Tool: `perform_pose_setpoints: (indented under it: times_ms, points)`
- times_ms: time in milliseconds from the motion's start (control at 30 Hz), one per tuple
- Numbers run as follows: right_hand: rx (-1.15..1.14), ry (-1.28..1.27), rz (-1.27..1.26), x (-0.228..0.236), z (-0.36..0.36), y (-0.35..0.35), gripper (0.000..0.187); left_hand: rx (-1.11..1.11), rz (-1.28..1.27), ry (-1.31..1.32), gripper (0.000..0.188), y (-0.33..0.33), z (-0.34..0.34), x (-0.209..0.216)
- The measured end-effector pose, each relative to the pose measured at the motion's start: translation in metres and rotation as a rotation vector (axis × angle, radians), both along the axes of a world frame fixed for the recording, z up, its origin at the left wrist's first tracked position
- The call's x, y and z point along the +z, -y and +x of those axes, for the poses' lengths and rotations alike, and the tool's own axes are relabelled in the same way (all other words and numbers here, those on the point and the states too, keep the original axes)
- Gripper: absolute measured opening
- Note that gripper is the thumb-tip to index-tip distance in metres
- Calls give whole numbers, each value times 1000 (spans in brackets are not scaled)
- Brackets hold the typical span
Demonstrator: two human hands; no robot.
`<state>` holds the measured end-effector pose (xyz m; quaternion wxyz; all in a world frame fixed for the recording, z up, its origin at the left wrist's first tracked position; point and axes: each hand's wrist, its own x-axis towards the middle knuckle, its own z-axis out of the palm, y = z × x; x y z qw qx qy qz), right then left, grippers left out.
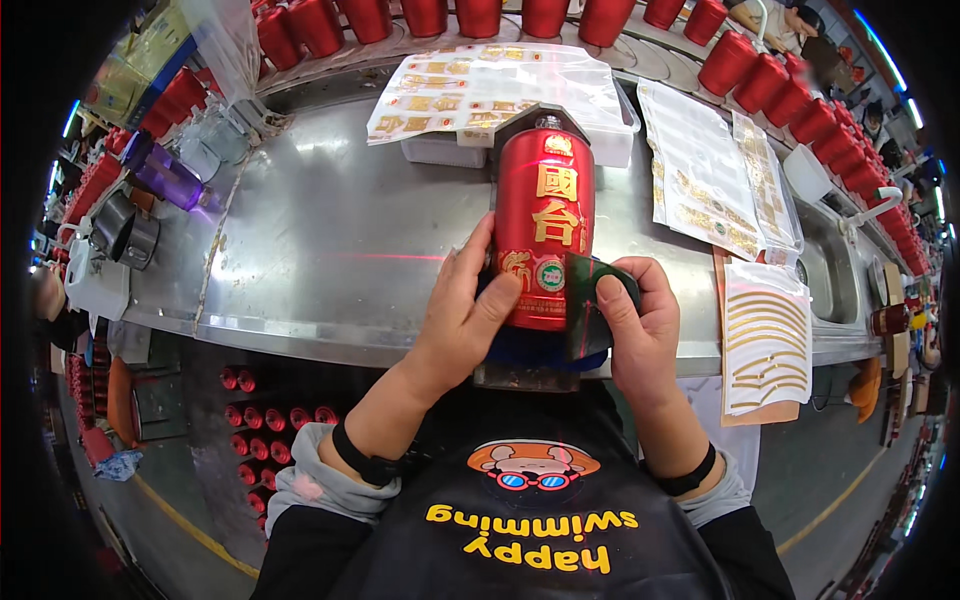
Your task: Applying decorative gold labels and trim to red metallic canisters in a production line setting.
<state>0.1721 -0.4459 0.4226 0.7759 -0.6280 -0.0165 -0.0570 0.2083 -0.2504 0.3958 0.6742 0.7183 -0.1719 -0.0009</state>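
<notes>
A red bottle (530, 205) with gold lettering and a small green-and-white round mark lies on a dark holder (545, 113) at the bench's front edge. My left hand (455, 315) steadies its left side, fingers along the wall and thumb on the lower front. In my right hand (645, 335), between thumb and fingers, is a flat dark green scraper-like piece (582, 325). Its edge rests against the bottle's lower right. Blue cloth (597, 362) shows beneath the bottle's near end. The fingertips behind the green piece are partly hidden.
Gold decal sheets (440, 85) cover white trays behind the bottle; more sheets (695, 165) lie right. Curved gold strips (768, 335) hang over the front edge. A sink (835, 265) is at right, a purple bottle (165, 175) at left. Red bottles (320, 25) line the back.
</notes>
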Motion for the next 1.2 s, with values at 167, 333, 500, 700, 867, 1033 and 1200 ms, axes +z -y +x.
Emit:
perform_pose_setpoints:
  times_ms: [167, 333, 500, 700, 867, 1033, 1200]
  points:
    - [-34, 9, 0, 0, 1, -2, 19, -48, -7, 65, 76, -3, 1, -1]
    - [-27, 22, -12, -4, 2, -1, 20, -24, 65, 78, 78, -4, 3, -7]
    - [-36, 11, 12, -2, 0, -2, 20, -43, 91, 88, 80, -5, 3, -4]
    - [-43, 4, 38, -4, -2, 1, 21, -25, 22, 50, 76, -3, 5, -4]
    - [-97, -45, 202, -5, -3, 7, 21, -56, -53, -22, 70, -1, 5, -2]
    - [-48, 50, -96, 19, -7, -14, 22, -66, -94, 37, 67, 4, 6, 3]
    - [-149, -29, -209, -12, -8, 5, 22, -123, -169, -59, 71, 3, 5, 5]
